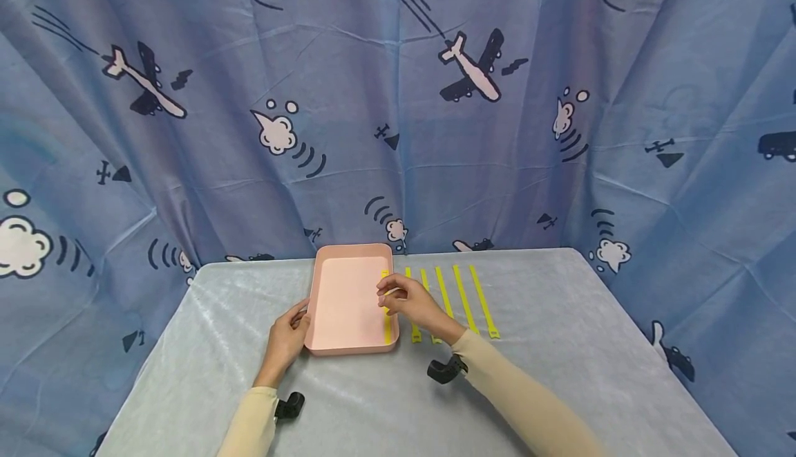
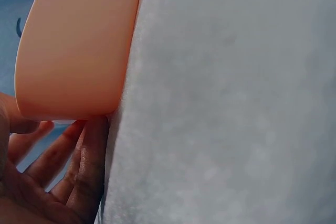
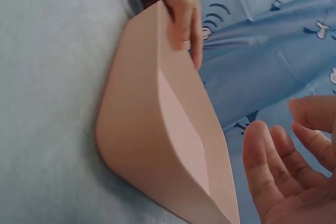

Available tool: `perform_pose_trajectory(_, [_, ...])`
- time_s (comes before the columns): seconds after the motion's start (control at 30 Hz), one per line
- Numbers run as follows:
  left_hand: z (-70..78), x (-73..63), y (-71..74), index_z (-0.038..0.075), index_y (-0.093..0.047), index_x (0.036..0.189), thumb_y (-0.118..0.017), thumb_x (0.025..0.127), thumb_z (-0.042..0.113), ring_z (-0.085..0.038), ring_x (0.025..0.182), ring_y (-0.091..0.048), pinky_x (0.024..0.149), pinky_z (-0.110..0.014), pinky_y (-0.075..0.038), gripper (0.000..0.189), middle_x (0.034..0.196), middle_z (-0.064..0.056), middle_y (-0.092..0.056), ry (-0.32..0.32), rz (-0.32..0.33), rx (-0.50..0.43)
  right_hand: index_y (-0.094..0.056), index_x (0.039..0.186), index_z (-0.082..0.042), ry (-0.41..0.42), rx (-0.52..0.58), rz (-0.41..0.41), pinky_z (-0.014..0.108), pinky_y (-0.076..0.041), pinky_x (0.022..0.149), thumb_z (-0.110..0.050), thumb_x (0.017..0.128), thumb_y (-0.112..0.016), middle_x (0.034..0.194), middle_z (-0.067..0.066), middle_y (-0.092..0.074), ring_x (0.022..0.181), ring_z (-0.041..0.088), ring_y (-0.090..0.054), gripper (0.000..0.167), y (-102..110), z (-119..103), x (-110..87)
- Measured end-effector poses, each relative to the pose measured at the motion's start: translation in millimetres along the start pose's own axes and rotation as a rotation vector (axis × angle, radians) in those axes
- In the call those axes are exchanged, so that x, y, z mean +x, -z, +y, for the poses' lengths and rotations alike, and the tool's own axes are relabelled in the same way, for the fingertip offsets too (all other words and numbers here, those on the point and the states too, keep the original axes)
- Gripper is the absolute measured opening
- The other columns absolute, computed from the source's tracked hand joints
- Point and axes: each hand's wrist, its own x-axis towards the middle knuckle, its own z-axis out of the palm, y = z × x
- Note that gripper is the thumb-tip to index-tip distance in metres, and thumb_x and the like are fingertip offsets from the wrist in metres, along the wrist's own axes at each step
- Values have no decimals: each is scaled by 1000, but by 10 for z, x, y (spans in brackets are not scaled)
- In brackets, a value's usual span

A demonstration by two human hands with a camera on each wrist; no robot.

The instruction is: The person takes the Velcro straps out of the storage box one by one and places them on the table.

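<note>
A shallow pink tray (image 1: 348, 298) lies on the cloth-covered table. At its left side my left hand (image 1: 287, 336) grips the wall, the thumb by the rim and the fingers against the outside in the left wrist view. Over the tray's right part hovers my right hand (image 1: 410, 299), fingers loosely bent and apart with nothing between them. Below it, along the tray's inner right side, lies a yellow cable tie (image 1: 387, 330), partly hidden by the fingers. Several more yellow cable ties (image 1: 484, 299) lie in a row right of the tray, some partly covered by the right hand.
The table (image 1: 591, 346) has a light grey cloth. Behind it hangs a blue patterned curtain (image 1: 348, 97). A black wrist camera (image 1: 290, 406) sits on the left wrist and another black camera (image 1: 446, 370) on the right.
</note>
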Motion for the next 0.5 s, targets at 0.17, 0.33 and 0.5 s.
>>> perform_pose_trajectory(0.17, [-7, 2, -4, 10, -53, 142, -52, 100, 16, -31, 113, -64, 91, -42, -54, 42, 128, -22, -64, 4, -3, 0, -62, 116, -9, 28, -137, -18, 31, -58, 81, -13, 94, -66, 115, 11, -64, 99, 20, -64, 23, -24, -32, 18])
perform_pose_trajectory(0.33, [-5, 3, -3, 10, -53, 142, -53, 100, 16, -30, 112, -65, 90, -39, -54, 42, 128, -21, -64, 2, -5, -7, -64, 114, -12, 72, -291, -54, 34, -54, 90, -14, 93, -67, 117, 14, -65, 103, 18, -63, 21, -36, -66, 39])
perform_pose_trajectory(0.5, [-9, 5, 1, 10, -54, 142, -53, 100, 16, -30, 112, -65, 90, -40, -54, 42, 127, -21, -65, 1, -6, -6, -64, 116, -6, 117, -436, -102, 31, -53, 88, -13, 90, -71, 118, 14, -65, 102, 18, -62, 28, -32, -51, 101])
